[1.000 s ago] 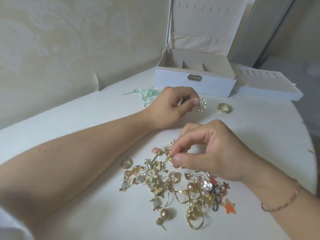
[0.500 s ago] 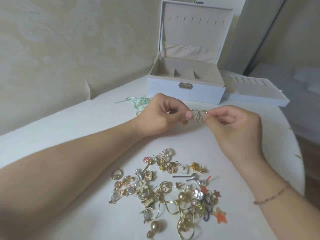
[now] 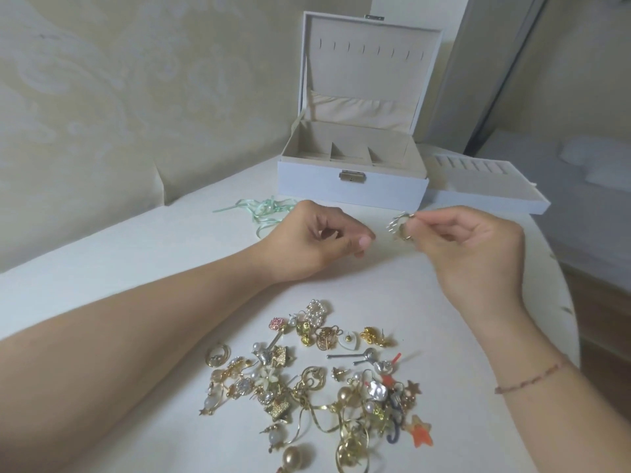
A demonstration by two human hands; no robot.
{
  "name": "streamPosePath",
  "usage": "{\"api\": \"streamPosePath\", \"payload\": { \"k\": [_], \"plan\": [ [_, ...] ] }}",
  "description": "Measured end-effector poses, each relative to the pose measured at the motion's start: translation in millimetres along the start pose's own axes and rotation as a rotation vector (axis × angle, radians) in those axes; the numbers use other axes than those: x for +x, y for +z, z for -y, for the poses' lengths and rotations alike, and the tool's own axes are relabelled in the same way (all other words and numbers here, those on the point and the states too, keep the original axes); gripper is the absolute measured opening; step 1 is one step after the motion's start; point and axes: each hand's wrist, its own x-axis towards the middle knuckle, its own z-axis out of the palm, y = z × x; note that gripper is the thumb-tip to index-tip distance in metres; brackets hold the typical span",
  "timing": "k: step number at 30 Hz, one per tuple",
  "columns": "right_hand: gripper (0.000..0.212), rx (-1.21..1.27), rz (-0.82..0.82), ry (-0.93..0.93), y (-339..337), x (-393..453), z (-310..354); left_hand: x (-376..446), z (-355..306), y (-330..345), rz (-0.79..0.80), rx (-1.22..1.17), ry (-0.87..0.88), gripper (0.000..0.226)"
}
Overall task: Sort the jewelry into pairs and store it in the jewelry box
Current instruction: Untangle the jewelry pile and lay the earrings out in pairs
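A heap of mixed jewelry (image 3: 307, 377) lies on the white table (image 3: 170, 254) close to me: gold hoops, pearls, studs and an orange star. My right hand (image 3: 474, 250) is raised above the table and pinches small gold hoop earrings (image 3: 400, 227) between thumb and forefinger. My left hand (image 3: 321, 240) rests on the table just left of them, its fingers curled, with nothing visible in it. Behind both hands stands the white jewelry box (image 3: 351, 180), its lid up and its beige compartments bare.
A removable beige tray (image 3: 488, 196) with ring slots lies right of the box. A tangle of green ribbon (image 3: 263, 208) sits left of my left hand. A wall runs along the table's left and back; the rounded edge drops off at the right.
My right hand left the pile and met my left hand at the gold hoop. It now pinches the hoops alone, a little to the right; my left hand has let go.
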Motion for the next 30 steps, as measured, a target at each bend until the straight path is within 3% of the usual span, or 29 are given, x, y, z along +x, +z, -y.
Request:
{"api": "streamPosePath", "payload": {
  "k": [3, 6, 8, 15, 21, 23, 24, 26, 28, 30],
  "plan": [
    [0.009, -0.093, -0.117, 0.169, -27, 30, -19, 2, 1, -5, -0.212, 0.021, 0.015, 0.012],
    [0.008, -0.357, -0.046, 0.297, -42, 55, -46, 6, -1, -8, -0.357, 0.038, 0.011, 0.014],
    [0.008, -0.503, 0.01, 0.305, -42, 62, -57, 7, 0, -8, -0.369, 0.076, 0.004, 0.014],
    [0.007, -0.769, 0.051, 0.139, -26, 61, -66, 6, 8, -8, -0.332, 0.108, 0.012, 0.015],
    [0.019, -0.792, 0.023, 0.078, -28, 57, -66, 8, 9, -9, -0.319, 0.1, 0.003, 0.018],
    [0.021, -0.753, 0.002, -0.071, -25, 49, -49, 8, 9, -9, -0.324, 0.086, 0.001, 0.018],
    [0.018, -0.7, 0.039, -0.191, -21, 43, -36, 8, 8, -10, -0.332, 0.08, 0.002, 0.018],
    [0.011, -0.546, 0.337, -0.359, -11, 26, -3, 9, 7, -10, -0.343, 0.071, 0.001, 0.016],
    [0.01, -0.423, 0.76, -0.333, 5, 4, 22, 8, 6, -9, -0.343, 0.08, -0.004, 0.015],
    [0.015, -0.405, 0.948, -0.293, 21, -10, 29, 8, 6, -10, -0.341, 0.079, -0.008, 0.014]
  ]
}}
